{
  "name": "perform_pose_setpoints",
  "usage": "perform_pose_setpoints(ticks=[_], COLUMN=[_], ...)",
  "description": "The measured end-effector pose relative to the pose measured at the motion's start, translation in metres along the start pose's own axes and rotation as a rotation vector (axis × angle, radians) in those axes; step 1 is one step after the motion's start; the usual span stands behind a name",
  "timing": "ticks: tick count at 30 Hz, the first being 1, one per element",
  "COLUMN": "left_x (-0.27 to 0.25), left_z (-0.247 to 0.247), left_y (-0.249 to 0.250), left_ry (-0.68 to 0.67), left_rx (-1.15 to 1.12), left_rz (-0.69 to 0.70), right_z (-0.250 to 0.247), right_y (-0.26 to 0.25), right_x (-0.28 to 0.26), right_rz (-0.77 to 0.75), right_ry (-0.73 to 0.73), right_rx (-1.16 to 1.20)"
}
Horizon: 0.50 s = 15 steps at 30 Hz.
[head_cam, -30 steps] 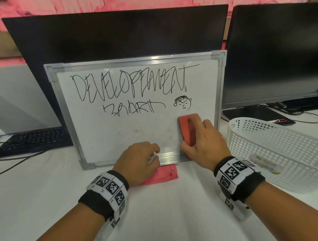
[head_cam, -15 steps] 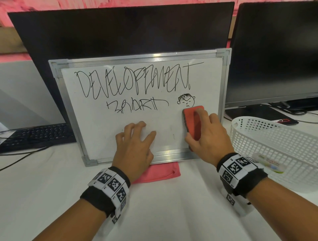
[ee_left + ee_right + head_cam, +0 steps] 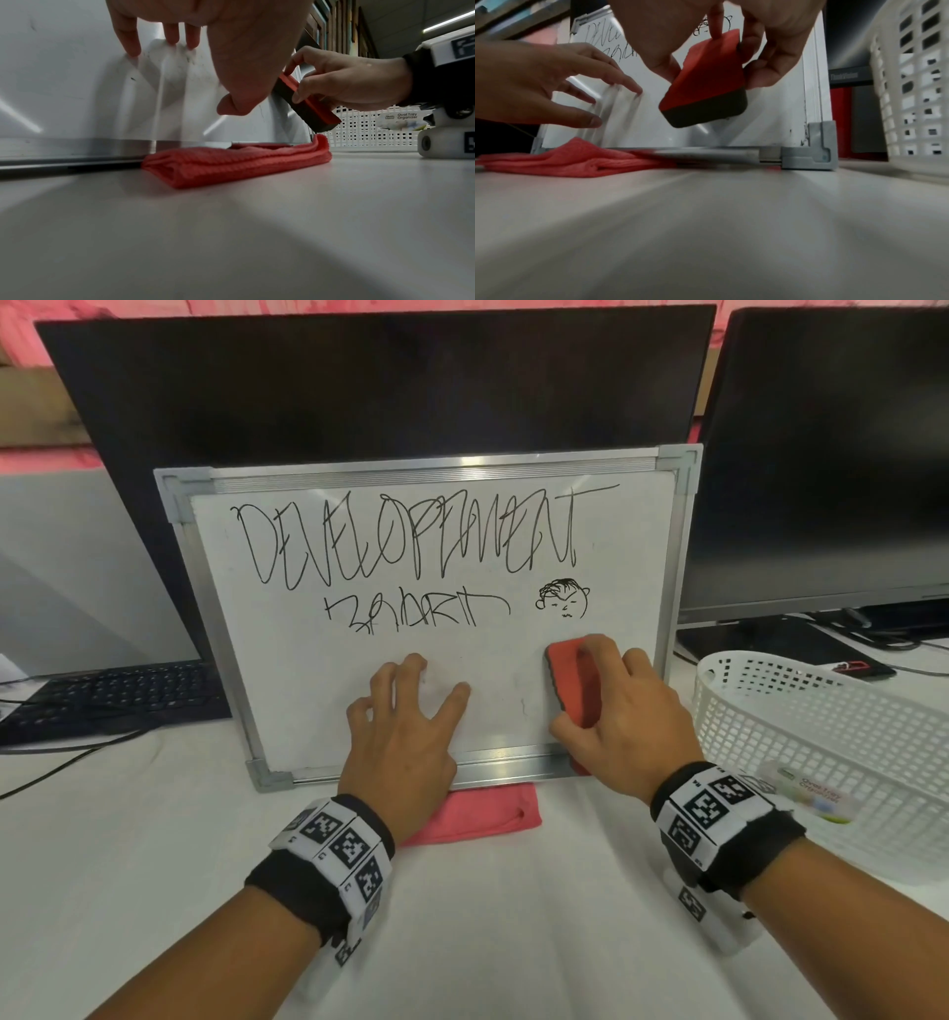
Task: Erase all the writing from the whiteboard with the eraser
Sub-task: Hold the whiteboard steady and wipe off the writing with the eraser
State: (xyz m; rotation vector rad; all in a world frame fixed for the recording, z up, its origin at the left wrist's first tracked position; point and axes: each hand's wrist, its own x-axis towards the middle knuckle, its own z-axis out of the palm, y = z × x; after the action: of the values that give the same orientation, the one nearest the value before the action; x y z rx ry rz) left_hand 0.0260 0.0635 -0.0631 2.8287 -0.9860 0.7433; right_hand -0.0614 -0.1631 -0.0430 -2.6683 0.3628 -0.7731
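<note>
On the white counter (image 3: 488,916), left hand (image 3: 405,737) presses flat on whiteboard (image 3: 308,660); right hand (image 3: 624,726) grips eraser (image 3: 577,685)

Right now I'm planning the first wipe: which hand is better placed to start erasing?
The right hand. It grips the eraser just below the small doodle, with all the writing above untouched. The left hand holds nothing; its spread fingers touch the whiteboard, where it could steady it.

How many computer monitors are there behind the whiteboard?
2. One monitor stands straight behind the whiteboard, which leans against it. The second monitor stands to the right, behind the white basket. More could lie outside the frame.
</note>
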Motion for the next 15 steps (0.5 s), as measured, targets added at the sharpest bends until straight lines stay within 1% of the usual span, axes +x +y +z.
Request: perform_pose_setpoints(ticks=[2, 5, 6, 10, 11, 14, 15], left_x=[0.0, 0.001, 0.001, 0.001, 0.0, 0.001, 0.001], left_z=[0.0, -0.001, -0.001, -0.001, -0.001, -0.001, -0.001], left_y=[0.001, 0.002, 0.002, 0.002, 0.003, 0.003, 0.003], left_ry=[-0.006, -0.014, -0.018, -0.024, -0.025, -0.025, -0.024], left_rx=[0.001, -0.001, 0.002, 0.003, 0.001, -0.003, -0.006], left_rz=[-0.005, -0.01, -0.011, -0.016, -0.017, -0.025, -0.025], right_z=[0.0, -0.002, -0.002, -0.001, -0.001, -0.002, -0.002], right_y=[0.0, 0.002, 0.002, 0.001, 0.001, 0.005, 0.005], right_x=[0.001, 0.009, 0.009, 0.003, 0.004, 0.011, 0.012], right_rz=[-0.004, -0.004, -0.005, -0.012, -0.014, -0.013, -0.021], right_ry=[0.02, 0.103, 0.103, 0.029, 0.043, 0.144, 0.153], right_rx=[0.006, 0.066, 0.069, 0.023, 0.026, 0.091, 0.101])
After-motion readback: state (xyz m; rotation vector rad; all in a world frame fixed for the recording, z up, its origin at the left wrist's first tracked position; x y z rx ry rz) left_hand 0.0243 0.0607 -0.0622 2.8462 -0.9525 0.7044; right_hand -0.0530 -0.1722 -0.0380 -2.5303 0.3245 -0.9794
